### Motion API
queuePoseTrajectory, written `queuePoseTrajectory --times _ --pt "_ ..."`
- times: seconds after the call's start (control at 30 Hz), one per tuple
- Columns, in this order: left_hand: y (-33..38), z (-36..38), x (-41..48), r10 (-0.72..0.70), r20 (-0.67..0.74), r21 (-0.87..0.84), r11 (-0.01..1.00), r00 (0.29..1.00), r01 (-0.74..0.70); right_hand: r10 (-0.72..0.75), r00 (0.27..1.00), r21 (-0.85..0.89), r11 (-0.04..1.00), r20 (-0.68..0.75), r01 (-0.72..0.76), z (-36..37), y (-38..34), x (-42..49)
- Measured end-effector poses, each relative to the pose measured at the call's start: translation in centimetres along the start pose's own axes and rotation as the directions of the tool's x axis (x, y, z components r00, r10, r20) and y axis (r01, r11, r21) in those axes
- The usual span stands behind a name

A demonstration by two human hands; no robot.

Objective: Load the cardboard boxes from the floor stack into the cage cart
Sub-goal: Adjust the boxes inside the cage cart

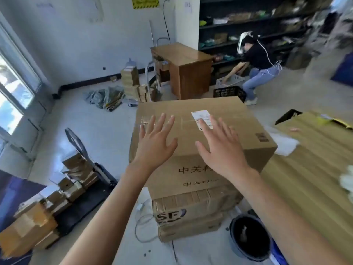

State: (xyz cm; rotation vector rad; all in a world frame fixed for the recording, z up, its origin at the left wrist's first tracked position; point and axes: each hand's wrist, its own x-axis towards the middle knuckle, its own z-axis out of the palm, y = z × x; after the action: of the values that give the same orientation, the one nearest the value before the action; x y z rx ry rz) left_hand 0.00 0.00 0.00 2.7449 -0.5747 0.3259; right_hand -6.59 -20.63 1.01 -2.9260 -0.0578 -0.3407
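The left hand and right hand spread flat-fingered, gripping nothing, over the smooth taped top of a square-edged cardboard box crowning the stack. Pale floor opens leftward; a wood-grain table crowds its right edge.

Brown box, white label; black crate.

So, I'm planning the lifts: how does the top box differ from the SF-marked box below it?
The top box is bigger and overhangs the SF-marked box. Its faces are smooth, with a white shipping label; the SF-marked box is creased and heavily taped. Both are brown cardboard.
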Motion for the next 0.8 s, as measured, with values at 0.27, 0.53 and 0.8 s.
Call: queuePoseTrajectory --times 0.27,0.53,0.8 --pt "0.2 5.0 7.9 0.047 0.143 0.025 0.998 0.989 -0.051 0.055 0.998 0.015 0.998 0.022 -0.055 2.9 5.7 7.6" --pt "-9.9 4.9 10.6 -0.457 0.263 0.085 0.888 0.85 0.452 0.243 0.929 -0.028 0.969 0.278 -0.246 5.6 20.1 12.9" --pt "-11.5 4.1 9.3 -0.62 0.304 -0.272 0.671 0.723 0.69 0.353 0.824 0.408 0.739 0.443 -0.536 6.1 24.8 12.7"
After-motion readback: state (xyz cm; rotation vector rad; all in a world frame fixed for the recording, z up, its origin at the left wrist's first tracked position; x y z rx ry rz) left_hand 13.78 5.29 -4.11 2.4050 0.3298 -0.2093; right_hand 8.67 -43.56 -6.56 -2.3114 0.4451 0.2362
